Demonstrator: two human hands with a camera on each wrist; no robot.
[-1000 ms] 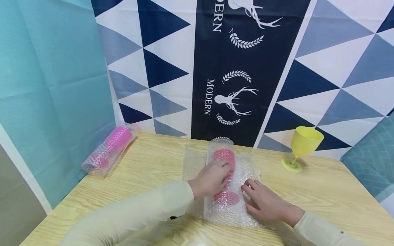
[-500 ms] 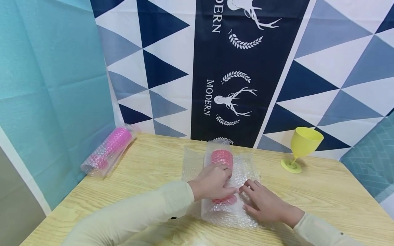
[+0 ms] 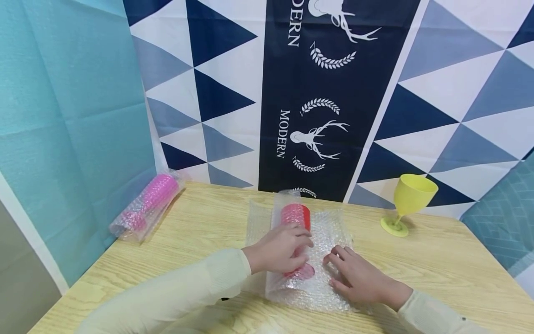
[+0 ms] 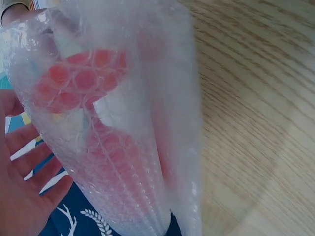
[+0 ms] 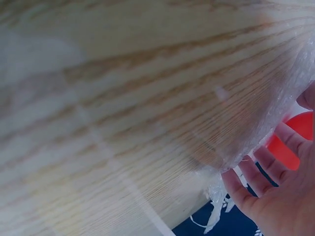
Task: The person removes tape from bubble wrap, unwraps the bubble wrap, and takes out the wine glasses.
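Note:
In the head view a red goblet [image 3: 295,214] lies on a sheet of bubble wrap [image 3: 327,225], its bowl toward the back wall. A layer of the wrap covers most of it, leaving the bowl's right side bare. My left hand [image 3: 280,248] rests across the goblet's middle with loosely extended fingers, hiding the stem. To the right, my right hand [image 3: 359,274] touches the wrap with slightly bent fingers. The left wrist view shows the goblet [image 4: 110,152] through the wrap, beside my spread left fingers [image 4: 37,160]. In the right wrist view, right fingers [image 5: 258,177] touch the wrap's edge.
At the table's left edge lies a pink goblet [image 3: 158,190] rolled in bubble wrap. A yellow goblet [image 3: 413,195] stands upright at the back right. A patterned cloth [image 3: 225,93] rises behind the wooden table [image 3: 450,273], and a teal cloth [image 3: 75,102] hangs at the left.
The goblet and its covering wrap have shifted left, baring the bowl's right side. My left hand has moved slightly left with them. The right hand stays almost in place.

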